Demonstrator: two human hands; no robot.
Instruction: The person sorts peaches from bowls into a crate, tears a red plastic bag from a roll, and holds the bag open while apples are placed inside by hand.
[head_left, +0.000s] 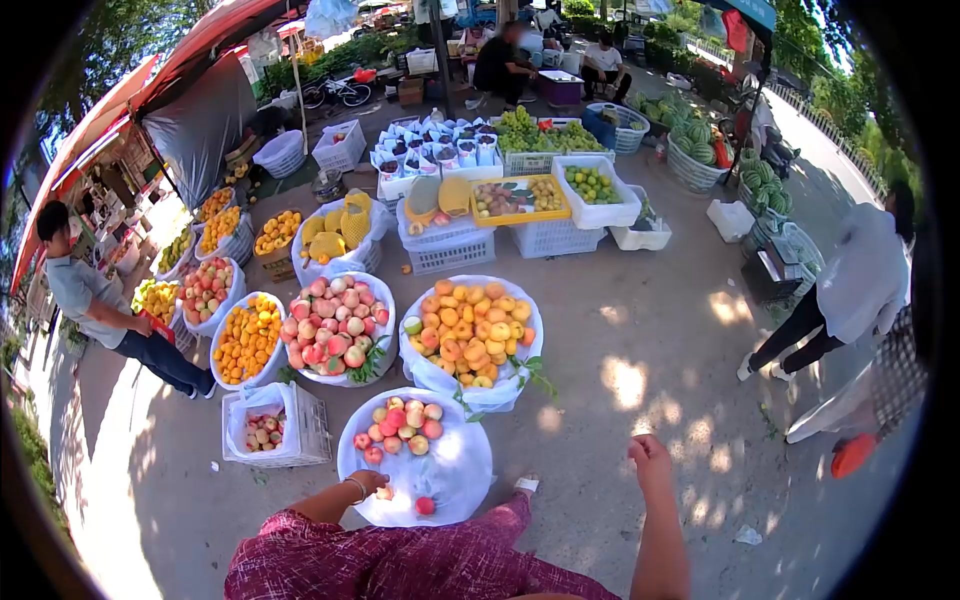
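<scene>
A wide round basket (470, 455) lined with white plastic stands in front of me. Red and yellow peaches (405, 425) are heaped at its far side, and one red peach (425, 505) lies apart near its front. My left hand (371, 481), with a bracelet at the wrist, reaches over the basket's near left edge. Its fingers are closed on a pale peach, partly hidden. My right hand (650, 458) is raised over the pavement on the right with its fingers curled in. Whatever it may hold is too small to make out.
Behind stand lined baskets of yellow peaches (465, 330) and pink peaches (338, 325). A white crate (310, 425) is on the left. One person (95, 300) stands at left, another (850, 280) at right. Watermelons (695, 140) and grapes (530, 130) are farther back.
</scene>
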